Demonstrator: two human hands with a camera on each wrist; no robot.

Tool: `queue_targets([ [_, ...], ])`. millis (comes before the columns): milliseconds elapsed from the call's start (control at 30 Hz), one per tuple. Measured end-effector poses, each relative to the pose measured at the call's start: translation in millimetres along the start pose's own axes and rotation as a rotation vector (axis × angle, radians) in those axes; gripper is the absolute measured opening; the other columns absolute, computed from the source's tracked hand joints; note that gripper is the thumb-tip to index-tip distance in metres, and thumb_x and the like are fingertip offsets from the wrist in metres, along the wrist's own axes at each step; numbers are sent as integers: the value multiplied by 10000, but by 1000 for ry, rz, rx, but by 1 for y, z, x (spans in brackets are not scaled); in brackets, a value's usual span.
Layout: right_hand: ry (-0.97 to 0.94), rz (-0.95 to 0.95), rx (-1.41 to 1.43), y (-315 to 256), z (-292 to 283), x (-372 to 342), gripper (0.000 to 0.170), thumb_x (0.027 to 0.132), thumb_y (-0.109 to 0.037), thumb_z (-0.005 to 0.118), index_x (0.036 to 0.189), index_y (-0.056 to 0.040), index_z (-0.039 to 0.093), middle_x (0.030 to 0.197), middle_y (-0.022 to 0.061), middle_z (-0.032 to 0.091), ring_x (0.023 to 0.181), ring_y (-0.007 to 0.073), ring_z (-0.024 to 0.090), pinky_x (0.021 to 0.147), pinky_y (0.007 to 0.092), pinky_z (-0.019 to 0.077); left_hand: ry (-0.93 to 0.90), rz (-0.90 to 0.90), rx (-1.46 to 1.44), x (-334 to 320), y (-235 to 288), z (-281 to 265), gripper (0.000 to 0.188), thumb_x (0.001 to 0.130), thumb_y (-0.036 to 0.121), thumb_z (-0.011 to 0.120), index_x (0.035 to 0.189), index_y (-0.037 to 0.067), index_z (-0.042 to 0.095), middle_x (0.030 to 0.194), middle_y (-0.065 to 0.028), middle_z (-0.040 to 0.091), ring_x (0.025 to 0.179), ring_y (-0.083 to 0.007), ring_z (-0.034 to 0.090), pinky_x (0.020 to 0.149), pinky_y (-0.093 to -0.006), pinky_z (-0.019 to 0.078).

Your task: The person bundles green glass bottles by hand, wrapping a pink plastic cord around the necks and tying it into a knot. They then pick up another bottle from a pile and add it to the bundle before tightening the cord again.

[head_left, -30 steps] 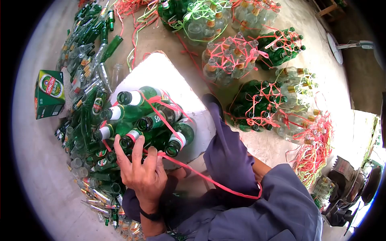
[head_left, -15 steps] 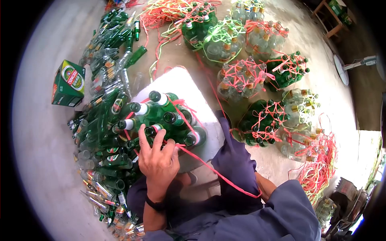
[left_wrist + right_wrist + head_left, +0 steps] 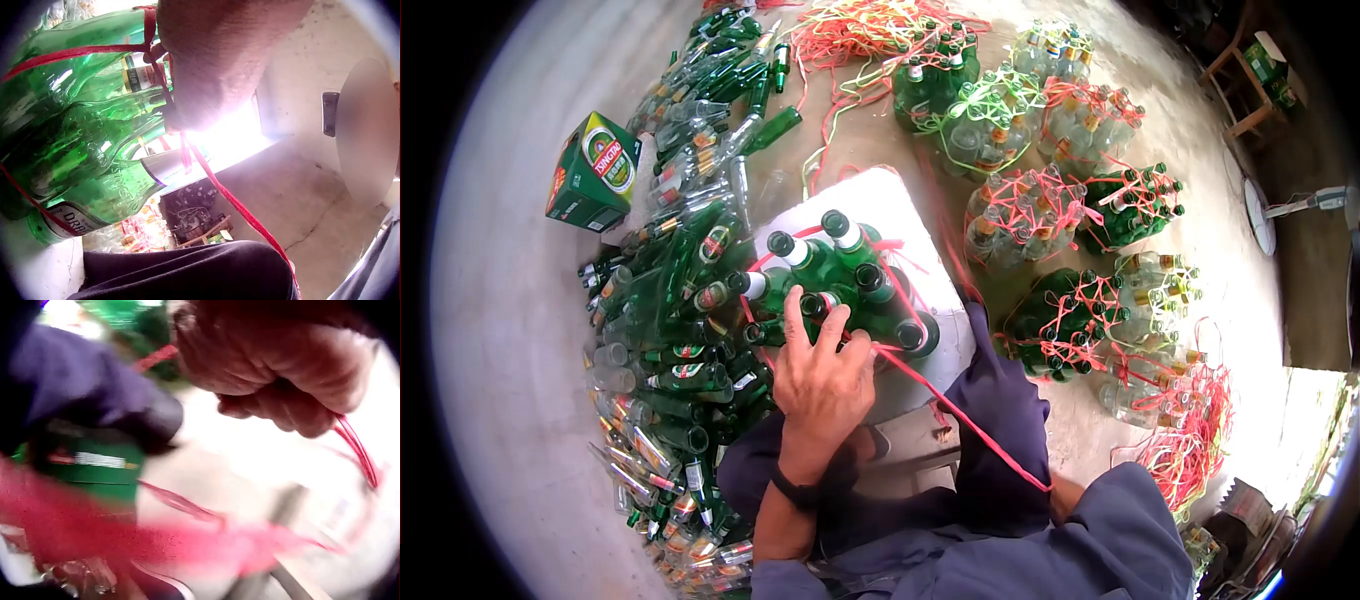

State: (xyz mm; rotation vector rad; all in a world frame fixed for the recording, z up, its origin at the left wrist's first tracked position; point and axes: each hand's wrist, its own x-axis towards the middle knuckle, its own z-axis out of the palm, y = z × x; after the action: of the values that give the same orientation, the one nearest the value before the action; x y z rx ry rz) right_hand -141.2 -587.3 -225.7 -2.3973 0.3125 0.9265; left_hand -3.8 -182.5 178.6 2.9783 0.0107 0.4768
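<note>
A cluster of green glass bottles (image 3: 825, 268) stands on a white block (image 3: 890, 195) in front of the person, with red plastic strap (image 3: 975, 428) running around the necks. My left hand (image 3: 825, 385) lies over the near bottles, its fingers spread among the necks and its thumb side pinching the strap at the cluster's near edge. From there the strap stretches across to the right knee. In the right wrist view my right hand (image 3: 275, 369) is curled into a fist around the strap, a loop coming out of it; the knee and sleeve hide this hand in the head view.
Loose bottles (image 3: 690, 375) lie heaped along the left, beside a green Tsingtao carton (image 3: 595, 172). Strapped bundles of clear bottles (image 3: 1020, 225) and green bottles (image 3: 1055, 315) stand on the right. Piles of strap (image 3: 855, 35) lie at the back; a pedestal fan (image 3: 1258, 215) is far right.
The head view has shifted, so the scene sits further right. My left hand stays on the bottles. The strap toward the knee now runs straighter than a second ago.
</note>
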Motion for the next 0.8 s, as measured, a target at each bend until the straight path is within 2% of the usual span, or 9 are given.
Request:
queue_targets([
  [233,-54,55,-340,64,-26,-36,256,856,-271,701,964,-42,742,882,175,733,826,286,735,701,422,537,36,53,37,-1,-3,1,109,732,150,755,798,111,677,1154,-62,629,1280,-467,492,710,-424,542],
  [367,-87,-29,-740,98,-60,-48,254,856,-273,703,956,-44,745,878,174,733,826,286,734,699,423,537,17,16,-17,-4,-2,0,146,736,123,764,864,113,695,1158,-40,624,1285,-456,480,811,-482,520],
  [433,-77,-126,-956,144,-73,-56,247,853,-340,722,772,-108,743,779,138,717,795,267,729,639,417,512,17,4,-22,-4,0,-2,139,742,123,763,863,115,696,1156,-42,627,1281,-453,484,809,-475,524],
  [467,25,-82,-768,229,-49,-37,232,840,-372,730,817,-142,756,779,105,726,756,236,727,622,415,503,35,11,-35,-5,-1,-1,137,744,122,763,863,115,697,1155,-44,630,1283,-450,484,808,-472,526],
  [567,-329,1,-1141,211,-99,-70,202,780,-302,745,763,-101,740,703,74,697,707,220,711,585,442,515,50,11,-40,-6,-2,-4,131,756,131,758,870,114,697,1153,-45,638,1293,-435,477,804,-464,532],
  [633,107,681,135,159,-134,-93,187,772,-164,670,707,7,709,674,153,681,698,259,716,584,469,547,47,21,-61,-8,-3,-3,126,765,139,752,874,112,694,1153,-41,642,1307,-427,466,802,-464,532],
  [733,255,380,-192,156,-160,-67,210,700,-56,580,707,135,667,751,353,651,788,492,691,734,504,565,55,20,-56,-7,-2,-4,125,776,151,745,881,112,690,1144,-42,645,1304,-423,465,827,-466,540],
  [767,194,271,-224,155,-173,-51,223,742,-99,599,757,109,677,784,321,669,797,485,680,763,525,552,48,16,-53,-8,-2,-5,125,777,151,744,881,110,687,1140,-44,646,1301,-424,466,837,-467,543],
  [800,485,-6,-522,142,-175,-46,268,793,-174,626,828,88,673,851,298,672,838,467,665,786,528,539,59,20,-55,-8,-1,-6,128,780,154,741,881,105,681,1133,-47,647,1294,-429,468,845,-470,549],
])
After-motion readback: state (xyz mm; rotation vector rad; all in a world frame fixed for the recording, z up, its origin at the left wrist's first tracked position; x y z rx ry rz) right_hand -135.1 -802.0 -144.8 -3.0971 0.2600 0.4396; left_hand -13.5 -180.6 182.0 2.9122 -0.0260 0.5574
